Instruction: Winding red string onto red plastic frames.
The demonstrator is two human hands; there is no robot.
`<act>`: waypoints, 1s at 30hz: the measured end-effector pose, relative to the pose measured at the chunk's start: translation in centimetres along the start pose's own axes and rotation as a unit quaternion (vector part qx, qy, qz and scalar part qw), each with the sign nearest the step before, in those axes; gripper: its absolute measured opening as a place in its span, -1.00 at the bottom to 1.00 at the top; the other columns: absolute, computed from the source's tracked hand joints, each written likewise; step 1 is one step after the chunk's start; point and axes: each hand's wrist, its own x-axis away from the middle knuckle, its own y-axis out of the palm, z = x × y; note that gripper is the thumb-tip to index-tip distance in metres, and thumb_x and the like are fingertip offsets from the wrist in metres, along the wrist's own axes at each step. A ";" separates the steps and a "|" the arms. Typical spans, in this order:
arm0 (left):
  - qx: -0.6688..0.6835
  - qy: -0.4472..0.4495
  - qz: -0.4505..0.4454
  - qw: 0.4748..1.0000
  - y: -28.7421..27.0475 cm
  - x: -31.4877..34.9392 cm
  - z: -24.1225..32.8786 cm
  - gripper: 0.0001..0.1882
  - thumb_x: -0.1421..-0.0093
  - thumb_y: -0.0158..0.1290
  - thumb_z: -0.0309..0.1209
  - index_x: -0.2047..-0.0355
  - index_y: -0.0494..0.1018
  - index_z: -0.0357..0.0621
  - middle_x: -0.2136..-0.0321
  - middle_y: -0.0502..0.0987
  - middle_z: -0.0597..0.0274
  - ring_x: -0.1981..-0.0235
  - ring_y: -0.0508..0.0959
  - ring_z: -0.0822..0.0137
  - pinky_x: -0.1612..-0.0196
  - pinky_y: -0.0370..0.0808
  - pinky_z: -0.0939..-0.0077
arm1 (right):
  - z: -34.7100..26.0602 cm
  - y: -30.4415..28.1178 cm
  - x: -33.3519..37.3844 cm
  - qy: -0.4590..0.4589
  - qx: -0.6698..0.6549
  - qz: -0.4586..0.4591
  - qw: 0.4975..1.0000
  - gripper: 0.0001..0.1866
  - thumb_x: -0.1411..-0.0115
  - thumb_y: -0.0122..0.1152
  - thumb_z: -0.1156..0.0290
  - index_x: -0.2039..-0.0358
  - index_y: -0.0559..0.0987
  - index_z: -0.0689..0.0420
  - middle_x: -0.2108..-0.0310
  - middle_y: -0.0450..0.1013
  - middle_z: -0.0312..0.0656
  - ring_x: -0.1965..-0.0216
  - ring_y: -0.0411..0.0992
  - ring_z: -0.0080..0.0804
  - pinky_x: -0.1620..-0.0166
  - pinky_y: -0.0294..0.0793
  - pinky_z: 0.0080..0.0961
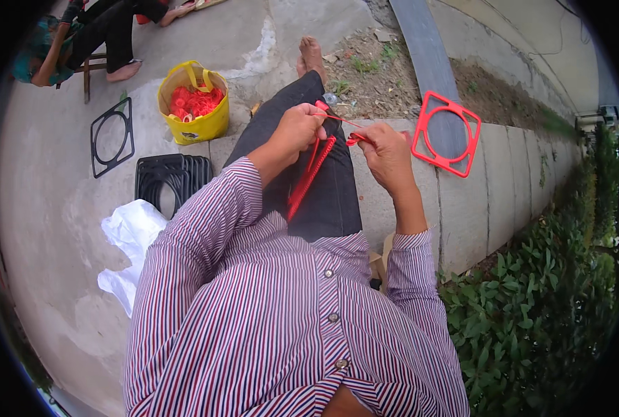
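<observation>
A thin red cord (344, 120) is stretched between my two hands above my lap. My left hand (297, 130) is closed with the fingers pinched on the cord, and a small red knob-like end shows at its fingertips. My right hand (387, 156) is closed on a small bunched red piece (356, 138) at the cord's other end. Below my left hand, a long red ribbed strip (311, 179) hangs slantwise over my dark trousers. Whether the strip and the cord are one piece, I cannot tell.
A yellow bucket-like bag (197, 129) holds red tangled pieces. Near it are stacked black frames (142, 174), a single black frame (95, 142) and white sheeting (135, 233). A red frame (473, 142) stands at right, above leafy bushes (525, 320). Another person (104, 42) sits far left.
</observation>
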 end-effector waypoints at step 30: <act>0.039 -0.161 -0.055 0.985 1.4 -0.6 -0.5 -0.86 -0.14 0.00 -0.27 0.51 0.32 0.05 0.53 0.52 0.15 0.81 0.22 0.58 0.75 -0.01 0.63 | -3.0 -4.6 11.2 0.132 -0.690 0.103 0.704 -0.87 -0.28 0.05 0.36 0.37 0.42 0.13 0.69 0.13 -0.42 0.73 -0.03 -0.66 0.53 0.05 -0.58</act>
